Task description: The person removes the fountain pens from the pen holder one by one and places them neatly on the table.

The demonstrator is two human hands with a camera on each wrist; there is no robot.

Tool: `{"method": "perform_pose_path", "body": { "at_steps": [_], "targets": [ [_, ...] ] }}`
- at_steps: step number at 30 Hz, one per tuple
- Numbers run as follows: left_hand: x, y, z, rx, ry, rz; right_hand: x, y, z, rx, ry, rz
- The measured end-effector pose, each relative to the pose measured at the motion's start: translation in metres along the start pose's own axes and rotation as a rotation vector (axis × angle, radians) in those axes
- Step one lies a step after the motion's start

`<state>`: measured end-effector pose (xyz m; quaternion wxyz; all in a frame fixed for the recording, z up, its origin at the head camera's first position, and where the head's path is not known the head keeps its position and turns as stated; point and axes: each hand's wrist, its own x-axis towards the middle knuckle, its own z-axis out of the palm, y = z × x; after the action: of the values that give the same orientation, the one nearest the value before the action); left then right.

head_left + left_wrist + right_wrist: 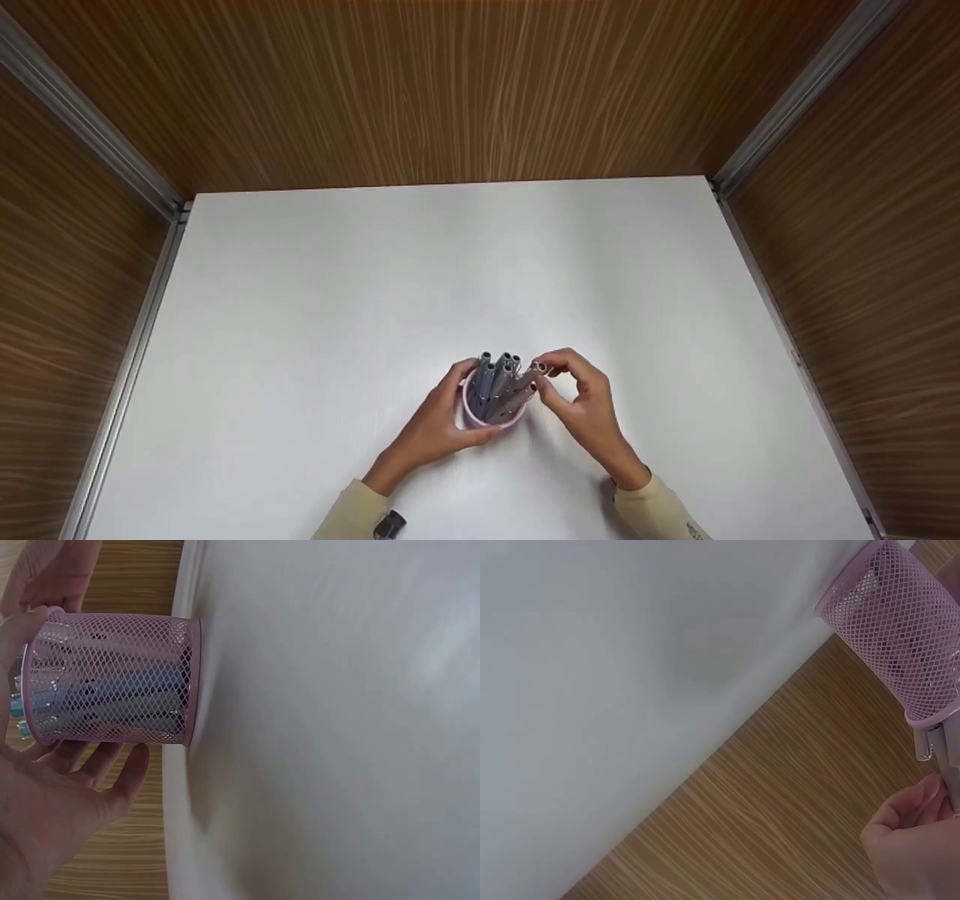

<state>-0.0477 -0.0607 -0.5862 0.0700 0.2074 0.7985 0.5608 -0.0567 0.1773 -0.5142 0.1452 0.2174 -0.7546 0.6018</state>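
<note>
Brown wood-grain walls [465,90] fill the top and both sides of the head view, closing in the broad white tabletop [337,315] that takes up the middle and bottom. Low in the frame, just right of centre, stands the pink wire-mesh pen cup [491,411], upright on that white surface, with the bundle of grey pens [496,379] fanning out of its rim. The left hand [435,431] comes in from the lower left, fingers and thumb curled round the cup's mesh wall, palm against it. The right hand [585,409] reaches in from the lower right, thumb and forefinger pinching the top of the rightmost grey pen [529,375], which leans out to the right.
</note>
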Motion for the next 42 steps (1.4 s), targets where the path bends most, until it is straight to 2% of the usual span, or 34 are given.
{"method": "perform_pose_path", "body": {
  "at_steps": [9, 13, 19, 29, 34, 42],
  "targets": [
    [-0.002, -0.001, -0.001, -0.008, -0.001, -0.002, 0.003, -0.001, -0.004, 0.050, 0.067, 0.008],
    [-0.003, -0.001, -0.002, -0.009, -0.004, -0.014, 0.001, 0.009, -0.006, 0.059, 0.114, -0.010],
    [-0.002, -0.001, -0.003, -0.021, -0.003, -0.032, 0.003, 0.021, -0.010, 0.098, 0.178, 0.011],
    [-0.006, -0.001, -0.005, -0.028, 0.003, -0.035, 0.017, 0.009, -0.014, 0.222, 0.270, 0.012],
    [-0.008, -0.002, -0.006, -0.022, 0.008, -0.047, 0.027, 0.005, -0.016, 0.237, 0.302, 0.028],
    [-0.002, -0.003, -0.001, -0.042, 0.002, 0.012, 0.048, 0.008, -0.027, 0.297, 0.370, 0.065]
  ]
}}
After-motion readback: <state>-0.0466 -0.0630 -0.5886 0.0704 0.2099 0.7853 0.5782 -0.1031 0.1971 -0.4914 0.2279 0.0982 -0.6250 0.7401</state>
